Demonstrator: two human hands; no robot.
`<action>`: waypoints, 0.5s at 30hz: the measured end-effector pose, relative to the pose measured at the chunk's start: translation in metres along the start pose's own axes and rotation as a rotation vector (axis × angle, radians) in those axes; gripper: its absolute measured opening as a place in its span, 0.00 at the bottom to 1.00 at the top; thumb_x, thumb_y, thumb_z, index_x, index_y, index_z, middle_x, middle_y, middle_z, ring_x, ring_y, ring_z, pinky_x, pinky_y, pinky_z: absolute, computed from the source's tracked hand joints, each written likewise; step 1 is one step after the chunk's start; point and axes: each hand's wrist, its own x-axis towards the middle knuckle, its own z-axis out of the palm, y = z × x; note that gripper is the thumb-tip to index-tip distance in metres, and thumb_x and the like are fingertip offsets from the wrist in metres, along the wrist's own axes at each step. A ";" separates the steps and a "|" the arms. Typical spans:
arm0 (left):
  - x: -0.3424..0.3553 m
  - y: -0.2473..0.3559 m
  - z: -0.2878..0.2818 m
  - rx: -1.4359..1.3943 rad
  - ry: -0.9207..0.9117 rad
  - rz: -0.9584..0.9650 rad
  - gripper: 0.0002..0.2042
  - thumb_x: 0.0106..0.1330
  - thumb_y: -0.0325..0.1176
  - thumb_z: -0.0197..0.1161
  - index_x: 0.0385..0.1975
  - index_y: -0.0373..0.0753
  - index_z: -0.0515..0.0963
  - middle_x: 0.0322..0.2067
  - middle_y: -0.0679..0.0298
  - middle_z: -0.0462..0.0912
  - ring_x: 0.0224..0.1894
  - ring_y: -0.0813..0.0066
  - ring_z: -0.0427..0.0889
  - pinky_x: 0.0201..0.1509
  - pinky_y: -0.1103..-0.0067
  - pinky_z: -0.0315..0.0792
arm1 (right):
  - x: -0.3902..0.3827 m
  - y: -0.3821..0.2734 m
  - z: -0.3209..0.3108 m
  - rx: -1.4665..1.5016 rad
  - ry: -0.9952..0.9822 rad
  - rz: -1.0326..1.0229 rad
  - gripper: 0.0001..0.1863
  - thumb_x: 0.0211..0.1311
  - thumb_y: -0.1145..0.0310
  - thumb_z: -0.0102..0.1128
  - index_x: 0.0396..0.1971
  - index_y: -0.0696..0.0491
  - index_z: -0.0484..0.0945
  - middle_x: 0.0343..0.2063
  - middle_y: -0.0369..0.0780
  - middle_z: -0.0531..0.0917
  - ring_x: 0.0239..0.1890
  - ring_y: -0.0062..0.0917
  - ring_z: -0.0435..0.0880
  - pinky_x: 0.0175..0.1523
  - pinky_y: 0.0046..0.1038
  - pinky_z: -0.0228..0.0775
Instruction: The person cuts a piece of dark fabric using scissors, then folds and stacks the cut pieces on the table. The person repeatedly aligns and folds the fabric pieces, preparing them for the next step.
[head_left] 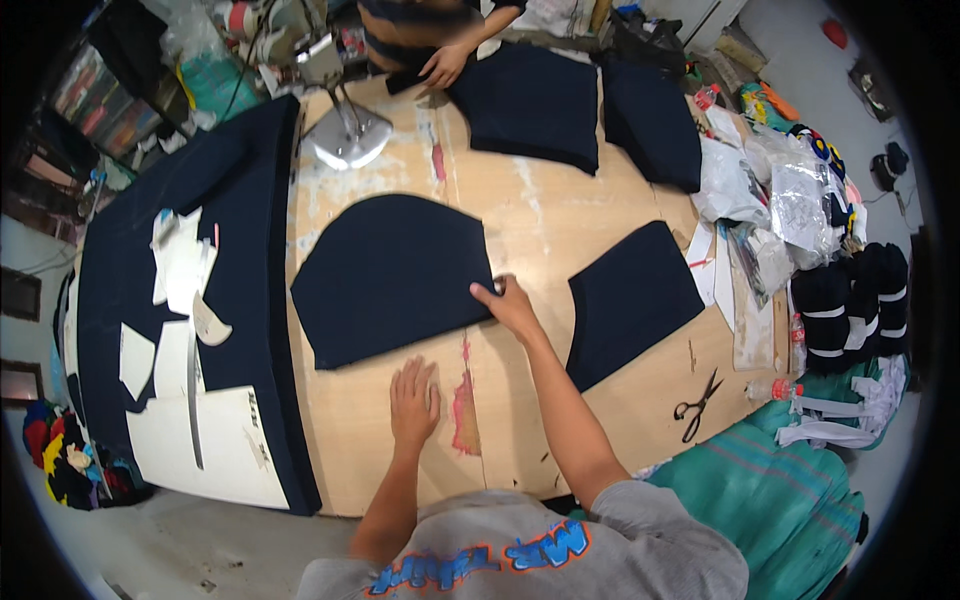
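Note:
A thick, dark navy stack of cut fabric (392,280) with one rounded side lies on the wooden table (530,400) in front of me. My right hand (507,306) grips its right edge, thumb on top; the fingers are partly hidden at the side. Below the stack's near edge, my left hand (413,398) rests flat on the wood, fingers stretched out, holding nothing. To the right of my right hand is another navy fabric piece (636,300) with a curved left side. Black scissors (696,406) lie near the table's front right.
A thick navy fabric layup (255,250) covers the left side, with white paper patterns (205,440) on top. A cutting machine (345,130) stands at the back. Across the table, a person's hand (447,66) is beside more navy pieces (530,105). Plastic bags (800,200) crowd the right edge.

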 end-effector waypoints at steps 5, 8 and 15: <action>-0.002 -0.002 0.006 0.000 -0.015 0.030 0.23 0.77 0.31 0.66 0.72 0.44 0.79 0.77 0.52 0.75 0.82 0.49 0.70 0.87 0.50 0.60 | 0.030 0.024 0.002 0.005 -0.191 0.041 0.46 0.61 0.33 0.81 0.54 0.66 0.85 0.49 0.55 0.90 0.53 0.43 0.89 0.59 0.40 0.80; 0.008 -0.005 0.004 -0.017 0.072 0.045 0.21 0.76 0.27 0.66 0.68 0.41 0.82 0.73 0.50 0.79 0.78 0.48 0.75 0.83 0.52 0.65 | 0.008 -0.009 -0.011 0.109 -0.209 -0.015 0.39 0.60 0.33 0.81 0.40 0.60 0.82 0.35 0.45 0.85 0.40 0.34 0.82 0.48 0.37 0.76; -0.010 -0.009 -0.028 -0.172 0.357 -0.108 0.11 0.79 0.21 0.61 0.55 0.30 0.85 0.54 0.47 0.89 0.59 0.44 0.86 0.70 0.59 0.76 | -0.046 0.014 -0.019 0.206 -0.279 0.128 0.35 0.69 0.36 0.77 0.39 0.57 0.74 0.31 0.38 0.75 0.36 0.27 0.75 0.43 0.36 0.75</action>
